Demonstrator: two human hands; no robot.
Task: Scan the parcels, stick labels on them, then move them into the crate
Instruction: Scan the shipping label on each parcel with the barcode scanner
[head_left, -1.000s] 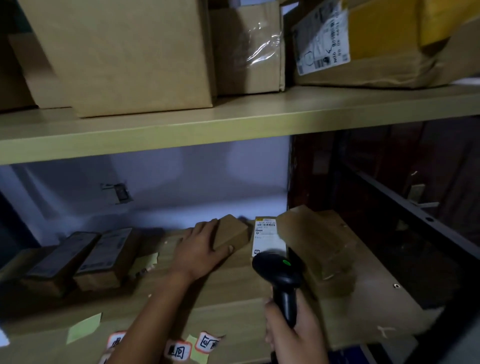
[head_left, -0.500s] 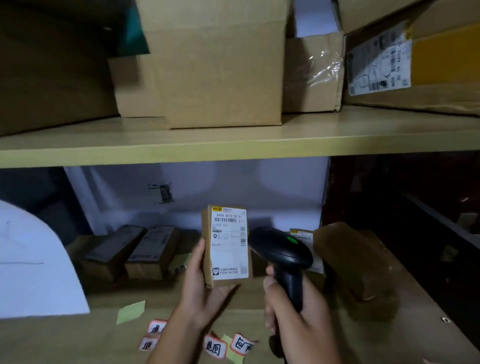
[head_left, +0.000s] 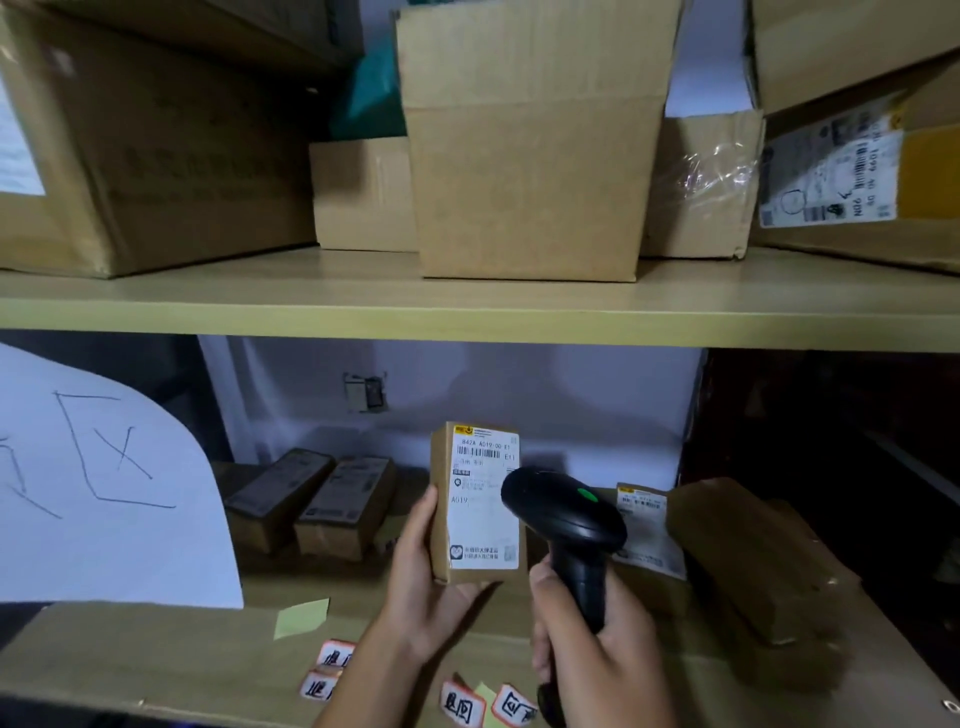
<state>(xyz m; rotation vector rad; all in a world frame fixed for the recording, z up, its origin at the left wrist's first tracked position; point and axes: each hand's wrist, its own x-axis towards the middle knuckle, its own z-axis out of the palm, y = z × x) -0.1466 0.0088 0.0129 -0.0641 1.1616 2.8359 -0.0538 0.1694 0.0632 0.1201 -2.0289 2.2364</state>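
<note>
My left hand (head_left: 423, 577) holds a small brown parcel (head_left: 480, 501) upright above the lower shelf, its white shipping label with a barcode facing me. My right hand (head_left: 592, 644) grips the handle of a black barcode scanner (head_left: 566, 514), whose head sits just right of the parcel and overlaps the label's right edge. A green light shows on top of the scanner. Several red-edged sticker labels (head_left: 462, 701) lie on the shelf board in front of my hands.
Two dark-labelled parcels (head_left: 317, 499) lie at the back left of the lower shelf (head_left: 156, 660). A labelled parcel (head_left: 644, 525) and a long brown one (head_left: 748, 556) lie to the right. A white handwritten sheet (head_left: 98, 483) hangs at left. Big cartons (head_left: 530, 171) fill the upper shelf.
My left hand picked the small parcel off the shelf and stood it up with the label towards me. The scanner head came up beside the label. The view swung left and up.
</note>
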